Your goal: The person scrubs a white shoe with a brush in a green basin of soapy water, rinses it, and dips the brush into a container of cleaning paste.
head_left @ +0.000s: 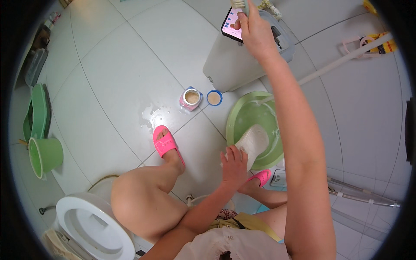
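My left hand (234, 166) grips a white shoe (256, 139) by its near end. The shoe's other end reaches over the water in a light green plastic basin (231, 125). Far forward, my right hand (258, 37) holds a brush (239, 4) with pale bristles, cut off by the top edge of the picture. A finger of this hand is at the lit screen of a smartphone (231, 31), which rests on top of a grey plastic bin (232, 65). My right forearm hides the basin's right side.
An opened jar of pale paste (191, 97) stands beside its blue-rimmed lid (214, 97) on the tiles. Spilled water (152, 115) lies near my pink slipper (164, 141). A white toilet (97, 227) and a green bucket (48, 154) are at left. A white pipe (341, 61) slants across the right.
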### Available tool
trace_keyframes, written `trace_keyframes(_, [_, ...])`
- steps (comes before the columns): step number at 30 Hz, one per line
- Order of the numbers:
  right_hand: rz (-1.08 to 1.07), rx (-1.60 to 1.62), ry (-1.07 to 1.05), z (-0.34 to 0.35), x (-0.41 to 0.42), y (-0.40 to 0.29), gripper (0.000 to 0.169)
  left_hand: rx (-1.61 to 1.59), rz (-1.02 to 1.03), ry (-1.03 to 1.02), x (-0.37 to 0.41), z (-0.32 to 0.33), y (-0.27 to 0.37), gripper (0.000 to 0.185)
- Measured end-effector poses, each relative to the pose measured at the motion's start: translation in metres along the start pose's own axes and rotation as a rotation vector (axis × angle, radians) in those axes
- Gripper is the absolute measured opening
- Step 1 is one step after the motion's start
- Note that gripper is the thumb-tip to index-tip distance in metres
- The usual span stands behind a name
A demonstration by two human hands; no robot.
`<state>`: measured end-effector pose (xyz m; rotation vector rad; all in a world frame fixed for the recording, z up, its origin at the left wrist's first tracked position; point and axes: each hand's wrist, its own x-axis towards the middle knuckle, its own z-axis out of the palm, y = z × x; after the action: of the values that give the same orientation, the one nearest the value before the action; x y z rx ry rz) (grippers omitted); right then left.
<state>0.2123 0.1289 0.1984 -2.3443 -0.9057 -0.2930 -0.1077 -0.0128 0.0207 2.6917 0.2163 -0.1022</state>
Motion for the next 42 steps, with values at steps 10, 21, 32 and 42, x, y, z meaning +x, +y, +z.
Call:
trace_keyframes(10, [-0.079, -0.026, 0.041, -0.021, -0.014, 0.002, 0.033, -0.076, 0.015, 0.005, -0.003, -0.012, -0.005, 0.063])
trace_keyframes(21, [0.653, -0.065, -0.368, -0.078, -0.361, 0.066, 0.052, -0.159, -0.047, 0.079, -0.005, -0.01, -0.001, 0.088])
trace_keyframes(32, [0.603, -0.265, -0.454, -0.072, -0.406, 0.078, 0.053, -0.213, -0.07, 0.154, -0.013, -0.008, -0.004, 0.098])
trace_keyframes(42, [0.66, -0.351, -0.471, -0.065, -0.358, 0.129, 0.051, -0.191, -0.044, 0.118, -0.015, -0.003, -0.001, 0.103])
